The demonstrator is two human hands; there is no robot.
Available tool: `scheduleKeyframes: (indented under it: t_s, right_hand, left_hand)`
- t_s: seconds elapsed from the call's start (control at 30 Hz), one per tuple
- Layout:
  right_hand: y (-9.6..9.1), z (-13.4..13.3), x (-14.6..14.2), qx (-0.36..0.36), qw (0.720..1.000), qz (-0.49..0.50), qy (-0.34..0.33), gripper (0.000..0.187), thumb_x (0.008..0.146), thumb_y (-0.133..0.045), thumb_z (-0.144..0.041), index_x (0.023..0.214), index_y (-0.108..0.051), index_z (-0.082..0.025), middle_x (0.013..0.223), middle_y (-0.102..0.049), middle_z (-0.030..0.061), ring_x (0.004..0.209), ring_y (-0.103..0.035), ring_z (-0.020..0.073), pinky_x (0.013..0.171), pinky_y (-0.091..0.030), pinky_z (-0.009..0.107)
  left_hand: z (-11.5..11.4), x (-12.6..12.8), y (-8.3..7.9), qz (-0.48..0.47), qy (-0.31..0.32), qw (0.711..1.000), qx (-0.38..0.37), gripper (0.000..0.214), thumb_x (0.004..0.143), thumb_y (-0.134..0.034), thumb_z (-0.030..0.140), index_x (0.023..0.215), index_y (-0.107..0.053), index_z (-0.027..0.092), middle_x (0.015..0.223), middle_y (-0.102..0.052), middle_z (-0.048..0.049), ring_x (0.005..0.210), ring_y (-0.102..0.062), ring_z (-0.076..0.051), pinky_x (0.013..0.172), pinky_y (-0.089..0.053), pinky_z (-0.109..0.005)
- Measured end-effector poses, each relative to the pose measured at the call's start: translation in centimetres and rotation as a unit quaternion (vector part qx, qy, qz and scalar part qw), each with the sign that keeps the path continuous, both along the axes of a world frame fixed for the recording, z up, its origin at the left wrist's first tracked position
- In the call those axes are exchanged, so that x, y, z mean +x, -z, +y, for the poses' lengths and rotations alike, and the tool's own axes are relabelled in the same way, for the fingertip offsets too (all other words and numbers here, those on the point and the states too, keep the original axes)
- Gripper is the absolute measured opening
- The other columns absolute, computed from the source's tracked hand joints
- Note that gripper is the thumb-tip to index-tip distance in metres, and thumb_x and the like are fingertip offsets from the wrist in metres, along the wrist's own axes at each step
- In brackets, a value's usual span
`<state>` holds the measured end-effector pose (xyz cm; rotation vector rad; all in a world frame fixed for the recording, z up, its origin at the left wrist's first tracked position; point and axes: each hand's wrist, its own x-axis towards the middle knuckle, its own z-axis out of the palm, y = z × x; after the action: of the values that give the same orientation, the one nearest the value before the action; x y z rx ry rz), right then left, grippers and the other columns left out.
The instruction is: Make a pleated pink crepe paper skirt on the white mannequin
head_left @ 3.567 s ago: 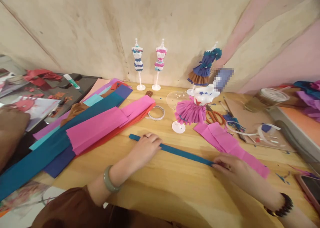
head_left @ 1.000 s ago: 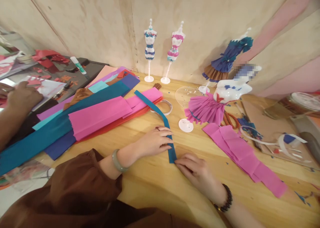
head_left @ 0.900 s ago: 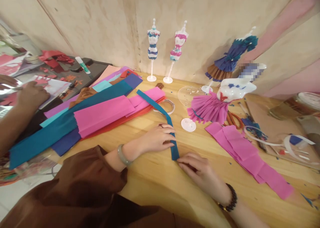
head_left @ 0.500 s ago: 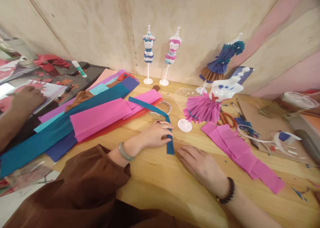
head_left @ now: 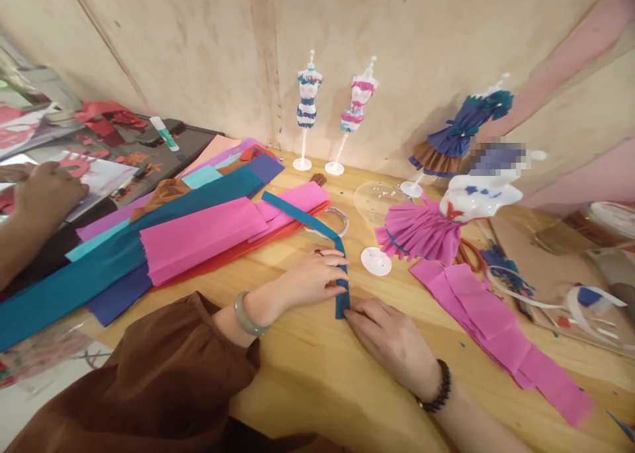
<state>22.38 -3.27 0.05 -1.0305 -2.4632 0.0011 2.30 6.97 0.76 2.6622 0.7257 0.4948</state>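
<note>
Teal, narrow, paper-like strip (head_left: pixel 321 228) lies bent on the pale wooden table (head_left: pixel 297 367). The left hand (head_left: pixel 317 276), loosely spread, rests over it; the right hand (head_left: pixel 389 334), fingertips bunched, touches its near end, grip unclear. Straightening seems underway, calling next for steady left pressure.

Over here, the narrow strip (head_left: pixel 307 220) is deep teal on a honey-yellow, wood-grained worktop (head_left: pixel 292 360). One mannequin (head_left: pixel 307 101) is banded blue and white, the next mannequin (head_left: pixel 360 94) pink and white. I see a magenta skirt (head_left: pixel 421 231), brown sleeve (head_left: pixel 163 360), grey-green bangle (head_left: pixel 245 315) and black bracelet (head_left: pixel 440 387).
</note>
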Motion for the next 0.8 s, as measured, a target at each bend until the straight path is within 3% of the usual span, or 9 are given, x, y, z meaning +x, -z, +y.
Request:
scheduleKeyframes:
  t_s: [0.13,0.2,0.33,0.4,0.5,0.8]
  right_hand:
    - [-0.1,0.1,-0.1,-0.055,0.998,0.038,0.021,0.023,0.097,-0.046,-0.013,0.094,-0.068,-0.019,0.083,-0.067,0.0066,0.073,-0.063,0.0161,0.066,-0.053,0.028]
    - [-0.2,0.2,-0.1,-0.075,0.995,0.068,0.024,0.022,0.098,-0.047,-0.016,0.093,-0.069,-0.02,0.084,-0.067,0.0064,0.073,-0.063,0.0159,0.066,-0.054,0.028]
    - [-0.4,0.4,-0.1,-0.111,0.988,0.104,0.021,0.021,0.097,-0.049,-0.016,0.092,-0.069,-0.02,0.082,-0.065,0.0056,0.072,-0.062,0.0154,0.065,-0.052,0.027]
    - [-0.3,0.4,0.1,-0.123,0.986,0.115,0.018,0.021,0.097,-0.049,-0.015,0.094,-0.069,-0.02,0.083,-0.064,0.0054,0.073,-0.062,0.0154,0.065,-0.052,0.027]
    - [0.0,0.4,0.2,-0.129,0.984,0.121,0.02,0.02,0.096,-0.05,-0.014,0.094,-0.069,-0.02,0.083,-0.064,0.0051,0.073,-0.062,0.0155,0.065,-0.051,0.027]
    - [0.2,0.4,0.3,-0.165,0.977,0.135,0.026,0.014,0.096,-0.051,-0.015,0.093,-0.063,-0.02,0.083,-0.066,0.0051,0.076,-0.062,0.0175,0.069,-0.052,0.031]
  left_hand:
    - [-1.0,-0.3,-0.8,0.01,-0.024,0.999,0.029,0.016,0.093,-0.06,0.029,0.087,-0.073,0.022,0.108,-0.071,-0.0053,0.11,-0.057,-0.024,0.099,-0.04,-0.04]
    - [-2.0,-0.4,-1.4,0.015,-0.005,1.0,0.0,0.023,0.096,-0.055,0.03,0.084,-0.073,0.023,0.091,-0.071,-0.0027,0.098,-0.059,-0.02,0.093,-0.041,-0.035]
    - [-4.1,-0.4,-1.9,0.039,-0.01,0.995,-0.09,0.032,0.076,-0.076,0.05,0.086,-0.07,0.02,0.084,-0.067,-0.0014,0.088,-0.06,-0.02,0.083,-0.044,-0.031]
    - [-4.7,-0.2,-1.7,0.053,-0.021,0.994,-0.097,0.029,0.075,-0.078,0.045,0.086,-0.07,0.02,0.087,-0.067,-0.0021,0.089,-0.06,-0.02,0.085,-0.044,-0.032]
    - [-4.9,0.0,-1.4,0.065,-0.029,0.994,-0.086,0.009,0.084,-0.069,0.029,0.083,-0.071,0.02,0.086,-0.065,-0.0026,0.088,-0.059,-0.02,0.085,-0.043,-0.033]
    - [-4.9,0.2,-1.8,0.05,-0.039,0.994,-0.086,0.018,0.087,-0.057,0.016,0.075,-0.07,0.019,0.08,-0.064,-0.0029,0.083,-0.057,-0.019,0.079,-0.042,-0.032]
